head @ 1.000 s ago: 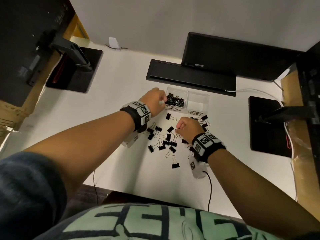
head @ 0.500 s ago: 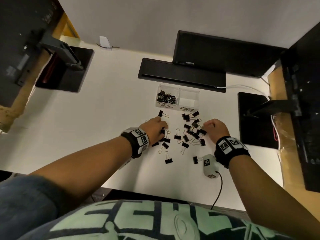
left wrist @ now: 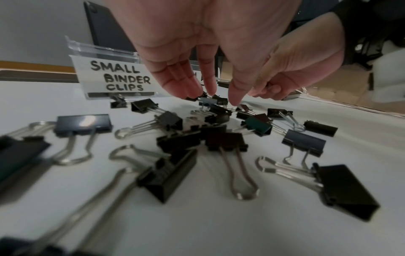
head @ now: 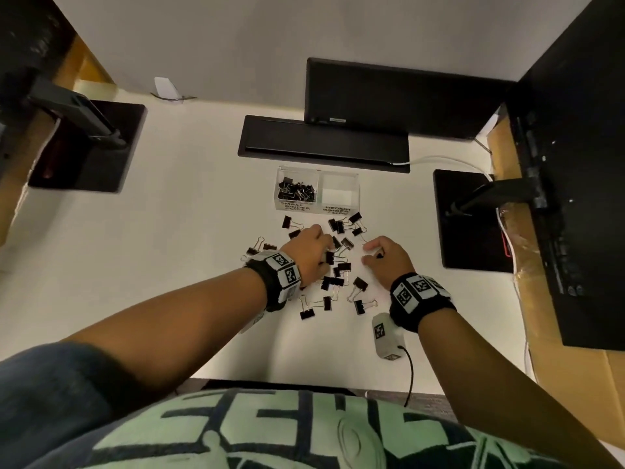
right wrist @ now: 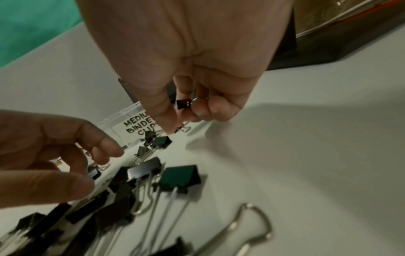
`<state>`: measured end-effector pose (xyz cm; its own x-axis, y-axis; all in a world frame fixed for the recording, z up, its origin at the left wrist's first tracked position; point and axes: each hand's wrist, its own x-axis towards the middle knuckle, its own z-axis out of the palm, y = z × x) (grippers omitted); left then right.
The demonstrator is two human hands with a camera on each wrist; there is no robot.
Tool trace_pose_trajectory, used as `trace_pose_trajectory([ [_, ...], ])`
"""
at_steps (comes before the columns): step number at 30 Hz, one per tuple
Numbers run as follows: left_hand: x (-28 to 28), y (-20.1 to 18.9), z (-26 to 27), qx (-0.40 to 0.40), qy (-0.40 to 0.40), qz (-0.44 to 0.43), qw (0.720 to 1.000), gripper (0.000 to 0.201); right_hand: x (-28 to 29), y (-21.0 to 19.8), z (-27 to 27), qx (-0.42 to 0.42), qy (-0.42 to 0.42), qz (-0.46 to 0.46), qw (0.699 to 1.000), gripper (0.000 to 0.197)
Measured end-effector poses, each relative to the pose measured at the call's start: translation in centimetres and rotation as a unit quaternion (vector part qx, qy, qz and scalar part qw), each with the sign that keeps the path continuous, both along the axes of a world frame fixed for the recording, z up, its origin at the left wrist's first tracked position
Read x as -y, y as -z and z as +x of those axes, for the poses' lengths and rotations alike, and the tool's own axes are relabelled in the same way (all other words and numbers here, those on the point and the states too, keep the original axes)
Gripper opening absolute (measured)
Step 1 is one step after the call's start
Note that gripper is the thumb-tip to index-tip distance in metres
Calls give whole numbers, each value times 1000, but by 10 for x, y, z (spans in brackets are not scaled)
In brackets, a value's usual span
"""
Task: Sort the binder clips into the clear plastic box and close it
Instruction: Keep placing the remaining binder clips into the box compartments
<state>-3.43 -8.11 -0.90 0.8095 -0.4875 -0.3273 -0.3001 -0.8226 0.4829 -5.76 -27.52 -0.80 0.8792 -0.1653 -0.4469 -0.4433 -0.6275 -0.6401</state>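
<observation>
My right grip (right wrist: 186,110) pinched one small clip (right wrist: 183,104), my left (left wrist: 210,97) reached open for the hard, light clips (head: 338,265).

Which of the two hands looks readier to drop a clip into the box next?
Probably the right hand: its curled fingers already hold a small black binder clip. The left hand only reaches into the loose pile. The two-compartment clear plastic box stands open just beyond.

Glossy black binder clips (left wrist: 223,141) with metal handles, clear plastic box (head: 318,189), matt white table (head: 189,252)
</observation>
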Motion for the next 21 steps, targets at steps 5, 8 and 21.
trace_pose_trajectory([
  [5, 11, 4, 0, 17, 23, 20, 999, 40, -3, -2, -6, 4, -38, -2, 999, 9],
  [8, 9, 5, 0, 27, 29, 30, 999, 37, -12, 0, -10, -5, -73, 1, 997, 12],
  [21, 28, 11, -18, 41, 25, 29, 998, 34, 1, 6, -9, -24, -102, -48, 993, 10],
])
